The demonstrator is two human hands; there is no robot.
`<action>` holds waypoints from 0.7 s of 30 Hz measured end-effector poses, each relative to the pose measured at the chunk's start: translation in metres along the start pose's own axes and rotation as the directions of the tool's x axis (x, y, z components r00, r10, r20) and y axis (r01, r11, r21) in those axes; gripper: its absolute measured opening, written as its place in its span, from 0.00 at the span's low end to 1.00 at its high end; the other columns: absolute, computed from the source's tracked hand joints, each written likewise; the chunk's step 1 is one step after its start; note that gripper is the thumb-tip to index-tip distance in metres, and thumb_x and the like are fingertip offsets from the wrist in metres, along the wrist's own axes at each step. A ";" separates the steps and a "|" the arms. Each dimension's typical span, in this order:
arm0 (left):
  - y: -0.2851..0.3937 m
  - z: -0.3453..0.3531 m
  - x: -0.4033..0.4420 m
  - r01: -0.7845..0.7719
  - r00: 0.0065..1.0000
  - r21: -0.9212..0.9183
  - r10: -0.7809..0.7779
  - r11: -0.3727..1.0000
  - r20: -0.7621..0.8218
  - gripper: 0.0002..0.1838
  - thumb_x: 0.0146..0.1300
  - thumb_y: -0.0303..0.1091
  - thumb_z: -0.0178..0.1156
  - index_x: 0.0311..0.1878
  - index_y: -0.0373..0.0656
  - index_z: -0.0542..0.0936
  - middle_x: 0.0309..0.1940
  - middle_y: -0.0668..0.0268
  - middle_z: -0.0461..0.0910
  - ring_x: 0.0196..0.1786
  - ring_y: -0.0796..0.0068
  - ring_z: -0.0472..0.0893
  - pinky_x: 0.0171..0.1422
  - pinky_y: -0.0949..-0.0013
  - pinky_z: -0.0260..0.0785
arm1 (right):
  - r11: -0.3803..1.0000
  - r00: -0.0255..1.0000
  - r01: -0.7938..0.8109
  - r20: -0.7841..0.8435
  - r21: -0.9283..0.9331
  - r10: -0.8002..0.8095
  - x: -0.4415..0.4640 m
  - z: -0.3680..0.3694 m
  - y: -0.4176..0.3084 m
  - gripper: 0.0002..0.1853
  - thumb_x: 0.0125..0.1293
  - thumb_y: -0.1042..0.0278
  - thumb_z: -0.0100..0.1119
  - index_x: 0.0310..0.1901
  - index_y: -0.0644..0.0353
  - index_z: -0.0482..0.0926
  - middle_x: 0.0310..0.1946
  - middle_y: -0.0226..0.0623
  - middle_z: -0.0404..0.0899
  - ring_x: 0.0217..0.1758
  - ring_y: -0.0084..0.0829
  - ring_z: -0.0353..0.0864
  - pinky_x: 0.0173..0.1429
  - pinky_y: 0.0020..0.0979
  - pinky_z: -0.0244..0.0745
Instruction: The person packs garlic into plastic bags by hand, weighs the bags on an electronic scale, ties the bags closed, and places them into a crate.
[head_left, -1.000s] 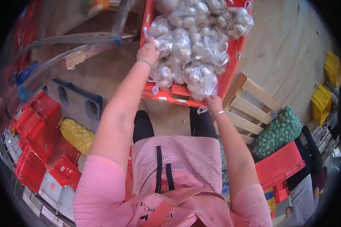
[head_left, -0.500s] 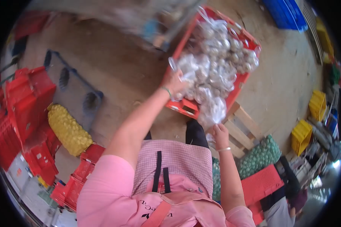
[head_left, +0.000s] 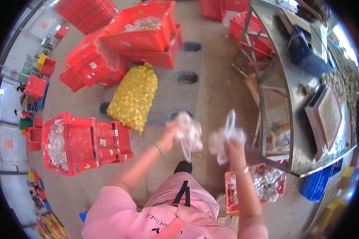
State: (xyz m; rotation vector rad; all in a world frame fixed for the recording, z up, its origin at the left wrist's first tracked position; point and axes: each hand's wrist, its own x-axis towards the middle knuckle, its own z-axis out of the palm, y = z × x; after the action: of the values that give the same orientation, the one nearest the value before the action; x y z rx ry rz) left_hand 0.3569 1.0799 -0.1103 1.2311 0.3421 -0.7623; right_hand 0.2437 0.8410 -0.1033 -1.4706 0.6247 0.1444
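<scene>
My left hand is closed on a clear plastic bag of pale round bulbs, blurred by motion. A second clear bag hangs from my right hand, whose fingers are wrapped round its top. Both bags are in the air in front of me, apart from each other. Below my right forearm, a red crate on the right holds several more bagged bulbs; my forearm hides part of it.
Red crates are stacked at the upper left, beside a yellow net sack. Another red crate at the left holds clear bags. A metal table with a scale stands at the right, a blue crate below its corner.
My view has swung left, away from the red crate. Both hands have come off the crate area, each lifting a bag. The crate now lies low on the right; the yellow sack and stacked crates are ahead.
</scene>
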 end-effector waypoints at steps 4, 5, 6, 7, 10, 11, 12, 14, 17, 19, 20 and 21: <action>0.201 -0.034 0.058 -0.600 0.800 -0.124 0.599 0.791 -0.047 0.09 0.58 0.36 0.56 0.38 0.43 0.75 0.36 0.68 0.77 0.36 0.77 0.77 0.41 0.72 0.71 | 0.900 0.926 0.346 0.056 0.265 -0.373 0.096 0.107 -0.178 0.13 0.61 0.67 0.51 0.19 0.59 0.71 0.11 0.25 0.65 0.14 0.17 0.62 0.20 0.22 0.57; 0.244 -0.052 0.076 -0.598 0.801 -0.109 0.591 0.794 -0.093 0.09 0.59 0.37 0.57 0.40 0.44 0.75 0.35 0.68 0.77 0.37 0.77 0.77 0.43 0.71 0.71 | 0.872 0.875 0.410 0.154 0.266 -0.458 0.119 0.121 -0.204 0.08 0.63 0.66 0.50 0.30 0.59 0.74 0.20 0.22 0.68 0.18 0.15 0.62 0.21 0.19 0.55; 0.278 -0.047 0.067 -0.703 0.710 -0.013 0.701 0.711 -0.058 0.10 0.59 0.37 0.58 0.41 0.45 0.74 0.33 0.70 0.76 0.36 0.78 0.76 0.43 0.71 0.70 | 0.780 0.813 0.412 0.195 0.472 -0.548 0.139 0.143 -0.226 0.12 0.63 0.63 0.52 0.41 0.63 0.74 0.28 0.27 0.72 0.28 0.17 0.69 0.30 0.20 0.65; 0.299 -0.041 0.069 -0.789 0.590 0.089 0.790 0.608 -0.168 0.22 0.56 0.37 0.61 0.51 0.43 0.67 0.39 0.67 0.73 0.32 0.80 0.73 0.34 0.75 0.68 | 0.776 0.834 0.419 0.138 0.472 -0.534 0.126 0.158 -0.252 0.20 0.64 0.61 0.52 0.53 0.64 0.70 0.36 0.32 0.72 0.39 0.20 0.71 0.42 0.25 0.71; 0.294 -0.080 0.111 -0.681 0.609 0.371 0.770 0.632 -0.193 0.21 0.54 0.38 0.63 0.47 0.42 0.68 0.34 0.71 0.70 0.31 0.83 0.69 0.34 0.77 0.64 | 0.794 0.834 0.516 0.021 0.321 -0.551 0.147 0.178 -0.230 0.21 0.63 0.60 0.55 0.54 0.61 0.70 0.38 0.30 0.72 0.41 0.20 0.71 0.45 0.26 0.71; 0.259 -0.075 0.112 -0.665 0.568 0.444 0.792 0.601 -0.222 0.16 0.54 0.40 0.63 0.40 0.42 0.70 0.28 0.73 0.69 0.29 0.84 0.68 0.32 0.78 0.63 | 0.832 0.841 0.473 0.134 0.290 -0.524 0.162 0.173 -0.189 0.19 0.62 0.59 0.56 0.52 0.61 0.71 0.36 0.29 0.73 0.39 0.19 0.71 0.43 0.26 0.70; 0.214 -0.076 0.119 -0.717 0.559 0.411 0.816 0.564 -0.145 0.12 0.56 0.39 0.60 0.34 0.43 0.71 0.24 0.75 0.68 0.28 0.85 0.67 0.31 0.77 0.63 | 0.866 0.839 0.431 0.239 0.254 -0.488 0.171 0.168 -0.139 0.18 0.62 0.59 0.56 0.49 0.60 0.72 0.35 0.29 0.74 0.37 0.19 0.71 0.41 0.25 0.69; 0.086 -0.114 0.152 -0.303 0.803 0.704 0.570 0.642 -0.175 0.12 0.57 0.40 0.53 0.32 0.40 0.71 0.25 0.62 0.74 0.29 0.70 0.74 0.35 0.65 0.67 | 0.949 0.903 0.269 0.299 0.165 -0.308 0.151 0.144 -0.009 0.14 0.62 0.58 0.57 0.44 0.58 0.74 0.32 0.26 0.74 0.34 0.19 0.71 0.37 0.23 0.69; -0.129 -0.133 0.129 -0.001 0.996 0.807 0.076 0.591 -0.055 0.07 0.54 0.36 0.58 0.30 0.45 0.74 0.17 0.72 0.72 0.21 0.79 0.71 0.24 0.69 0.65 | 0.738 0.968 0.245 0.192 -0.628 -0.158 0.062 0.055 0.282 0.15 0.58 0.57 0.58 0.41 0.59 0.78 0.35 0.36 0.79 0.35 0.27 0.78 0.41 0.35 0.75; -0.222 -0.112 0.087 0.138 0.988 0.850 -0.129 0.508 -0.083 0.08 0.53 0.38 0.58 0.30 0.44 0.77 0.23 0.66 0.77 0.27 0.74 0.75 0.34 0.67 0.68 | 0.048 0.884 0.466 0.467 -0.883 0.015 -0.033 -0.007 0.363 0.11 0.58 0.57 0.55 0.35 0.54 0.80 0.28 0.35 0.79 0.27 0.28 0.76 0.37 0.39 0.75; -0.263 -0.100 0.067 0.181 0.976 0.873 -0.192 0.452 -0.103 0.10 0.52 0.40 0.58 0.29 0.44 0.79 0.27 0.62 0.80 0.33 0.70 0.78 0.42 0.64 0.70 | 0.401 0.984 0.114 0.158 -0.909 0.079 -0.081 -0.072 0.369 0.12 0.60 0.58 0.53 0.38 0.54 0.80 0.32 0.36 0.79 0.32 0.27 0.75 0.40 0.38 0.74; -0.290 -0.074 0.044 0.218 0.952 0.907 -0.282 0.361 -0.117 0.09 0.52 0.39 0.59 0.31 0.44 0.79 0.28 0.63 0.81 0.34 0.70 0.78 0.43 0.65 0.70 | 0.654 0.956 -0.285 -0.156 -0.701 0.250 -0.141 -0.136 0.365 0.13 0.61 0.58 0.51 0.41 0.55 0.79 0.36 0.37 0.78 0.38 0.27 0.75 0.43 0.36 0.73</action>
State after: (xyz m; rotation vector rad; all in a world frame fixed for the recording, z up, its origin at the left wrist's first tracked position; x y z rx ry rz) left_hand 0.2018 1.0959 -0.3691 2.2524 0.0074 -1.3558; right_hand -0.0827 0.7961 -0.3542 -2.1398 0.8818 0.6575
